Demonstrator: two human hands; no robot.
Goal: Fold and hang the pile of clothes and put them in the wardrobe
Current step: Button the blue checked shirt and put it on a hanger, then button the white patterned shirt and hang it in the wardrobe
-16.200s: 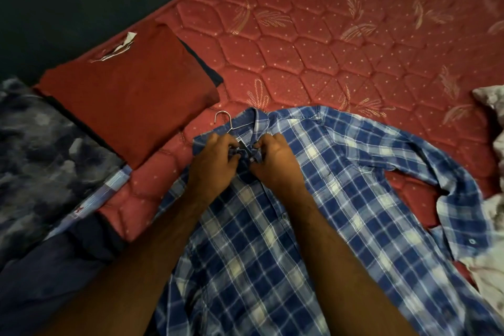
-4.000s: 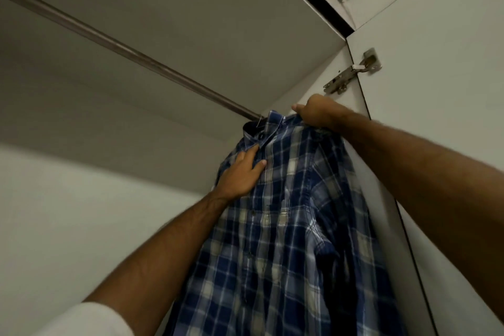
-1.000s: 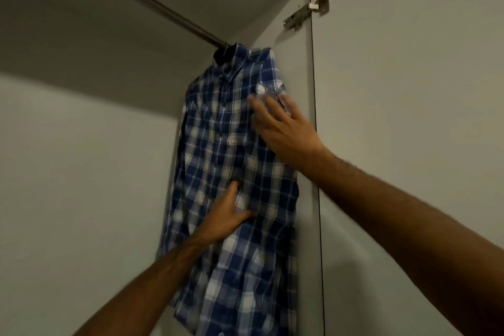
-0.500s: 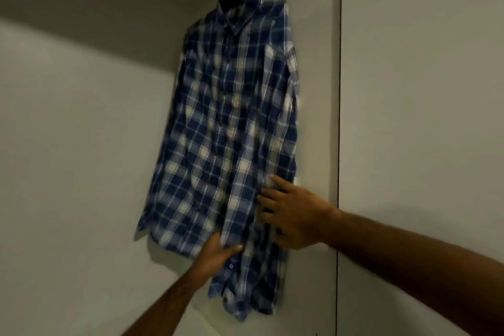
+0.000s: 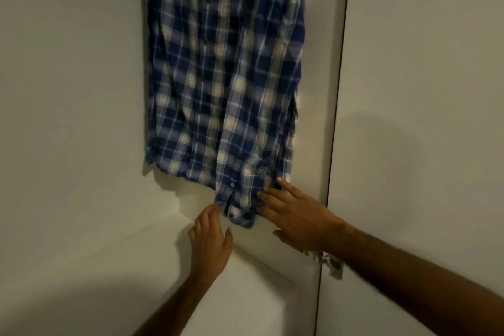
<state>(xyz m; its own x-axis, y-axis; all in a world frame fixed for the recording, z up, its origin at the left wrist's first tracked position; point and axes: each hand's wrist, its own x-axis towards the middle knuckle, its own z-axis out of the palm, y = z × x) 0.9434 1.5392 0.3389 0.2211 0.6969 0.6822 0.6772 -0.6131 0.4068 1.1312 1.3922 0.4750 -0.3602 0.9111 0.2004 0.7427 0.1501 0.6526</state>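
A blue and white plaid shirt [image 5: 223, 68] hangs inside the wardrobe, its collar and hanger out of view above the frame. My left hand [image 5: 210, 240] reaches up with straight fingers, its fingertips touching the shirt's bottom hem near the button placket. My right hand [image 5: 294, 215] lies flat with spread fingers against the lower right hem, beside the wardrobe's right wall. Neither hand grips the cloth.
The wardrobe's pale back wall [image 5: 71, 90] is on the left and a white shelf floor [image 5: 136, 275] below the shirt. The open door [image 5: 425, 90] stands at the right, with a metal hinge [image 5: 331, 264] at its lower edge.
Both hands have slid down the shirt to its bottom hem. The view has dropped, so the rod and collar are out of frame.
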